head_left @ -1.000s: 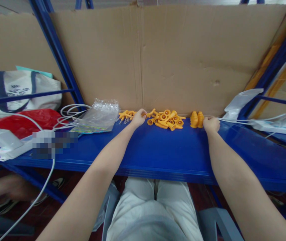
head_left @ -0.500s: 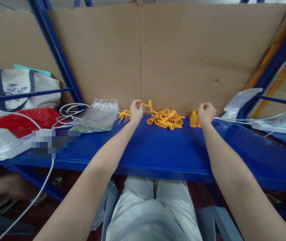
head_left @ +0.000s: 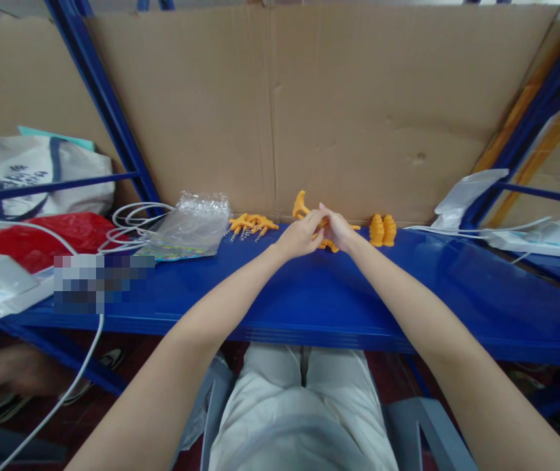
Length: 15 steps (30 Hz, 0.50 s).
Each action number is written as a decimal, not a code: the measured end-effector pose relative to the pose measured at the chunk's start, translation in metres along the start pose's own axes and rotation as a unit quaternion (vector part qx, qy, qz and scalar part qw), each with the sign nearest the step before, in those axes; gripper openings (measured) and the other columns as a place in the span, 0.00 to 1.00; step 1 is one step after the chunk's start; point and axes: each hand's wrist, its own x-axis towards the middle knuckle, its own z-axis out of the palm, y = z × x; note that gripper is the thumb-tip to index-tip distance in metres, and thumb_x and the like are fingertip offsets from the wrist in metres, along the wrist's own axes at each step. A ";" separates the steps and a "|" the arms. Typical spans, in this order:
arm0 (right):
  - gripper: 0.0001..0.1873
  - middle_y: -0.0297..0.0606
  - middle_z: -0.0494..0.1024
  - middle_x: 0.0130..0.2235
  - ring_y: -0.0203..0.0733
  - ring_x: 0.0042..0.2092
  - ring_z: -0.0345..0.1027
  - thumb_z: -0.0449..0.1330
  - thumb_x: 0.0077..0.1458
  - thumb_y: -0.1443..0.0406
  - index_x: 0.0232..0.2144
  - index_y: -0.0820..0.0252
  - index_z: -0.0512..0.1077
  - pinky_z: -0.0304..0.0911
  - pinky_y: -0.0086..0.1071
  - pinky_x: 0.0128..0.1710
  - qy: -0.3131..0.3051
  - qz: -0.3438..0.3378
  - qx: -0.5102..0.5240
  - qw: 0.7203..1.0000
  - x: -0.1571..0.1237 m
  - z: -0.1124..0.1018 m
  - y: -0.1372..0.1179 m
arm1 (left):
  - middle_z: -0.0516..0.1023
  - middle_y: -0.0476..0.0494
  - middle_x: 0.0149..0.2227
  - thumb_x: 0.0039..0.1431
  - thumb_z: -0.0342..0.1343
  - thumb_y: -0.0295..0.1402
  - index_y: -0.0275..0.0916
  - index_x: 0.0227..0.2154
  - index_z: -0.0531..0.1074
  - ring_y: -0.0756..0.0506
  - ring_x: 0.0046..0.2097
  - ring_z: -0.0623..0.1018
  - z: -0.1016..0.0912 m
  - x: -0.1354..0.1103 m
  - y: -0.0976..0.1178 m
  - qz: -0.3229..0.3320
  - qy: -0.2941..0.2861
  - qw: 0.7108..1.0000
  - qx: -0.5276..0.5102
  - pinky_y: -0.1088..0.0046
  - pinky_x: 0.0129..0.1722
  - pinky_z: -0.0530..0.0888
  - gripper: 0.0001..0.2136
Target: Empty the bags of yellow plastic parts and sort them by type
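Observation:
My left hand (head_left: 301, 237) is closed on an orange plastic T-shaped handle (head_left: 300, 204), whose rounded crosspiece sticks up past the fingers. Against it, over the middle of the shelf, my right hand (head_left: 339, 231) is closed, with its fingertips meeting the left ones. More orange plastic shows between the two hands, but what the right fingers grip is hidden. Beneath them lies a pile of orange plastic pieces (head_left: 329, 246), mostly covered. To the left are orange corkscrew handles with metal spirals (head_left: 253, 224). Two ribbed orange pieces (head_left: 383, 230) stand upright at the right.
The blue shelf (head_left: 309, 294) backs onto a cardboard panel (head_left: 349, 111). On the left lie a clear plastic bag (head_left: 186, 229), white cables, a red bag (head_left: 64, 235) and a power strip. Another power strip (head_left: 538, 243) is at the right. Blue posts flank both sides.
My right hand has moved left from beside the ribbed pieces to meet my left hand. The left hand has shifted right with the orange handle, now over the middle pile.

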 end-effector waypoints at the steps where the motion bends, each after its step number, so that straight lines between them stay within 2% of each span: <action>1: 0.19 0.33 0.73 0.27 0.37 0.29 0.67 0.56 0.62 0.49 0.32 0.57 0.70 0.62 0.29 0.29 0.009 -0.001 0.015 1.000 0.001 -0.002 -0.001 | 0.75 0.34 0.54 0.62 0.49 0.27 0.36 0.57 0.65 0.42 0.54 0.78 0.001 0.000 0.002 0.012 -0.005 1.000 0.000 0.64 0.51 0.76 0.20; 4: 0.12 0.31 0.70 0.26 0.34 0.28 0.63 0.58 0.61 0.57 0.30 0.58 0.68 0.58 0.27 0.26 0.025 -0.004 0.043 0.999 0.002 -0.010 -0.005 | 0.74 0.32 0.58 0.63 0.47 0.28 0.36 0.60 0.63 0.40 0.60 0.74 0.002 0.002 0.002 0.051 -0.013 0.999 0.014 0.57 0.58 0.72 0.21; 6: 0.10 0.30 0.70 0.26 0.33 0.27 0.62 0.59 0.61 0.60 0.31 0.58 0.67 0.56 0.25 0.25 0.027 -0.014 0.046 0.998 0.002 -0.013 -0.008 | 0.74 0.32 0.58 0.65 0.45 0.29 0.36 0.60 0.64 0.39 0.60 0.73 0.001 0.003 0.001 0.053 -0.022 0.998 0.041 0.54 0.59 0.70 0.21; 11: 0.12 0.30 0.69 0.23 0.29 0.21 0.56 0.54 0.66 0.62 0.29 0.59 0.66 0.50 0.23 0.20 0.015 0.001 0.024 1.000 -0.003 -0.017 -0.015 | 0.70 0.31 0.63 0.66 0.43 0.29 0.37 0.61 0.64 0.37 0.64 0.69 -0.008 -0.005 -0.014 -0.018 -0.043 0.991 0.128 0.50 0.61 0.66 0.22; 15: 0.13 0.32 0.71 0.22 0.28 0.18 0.53 0.53 0.67 0.64 0.29 0.60 0.68 0.49 0.23 0.17 -0.065 0.043 0.001 0.997 -0.007 -0.021 -0.016 | 0.62 0.35 0.69 0.65 0.44 0.27 0.42 0.62 0.64 0.35 0.70 0.60 -0.015 -0.015 -0.032 -0.077 -0.055 0.980 0.178 0.47 0.63 0.63 0.23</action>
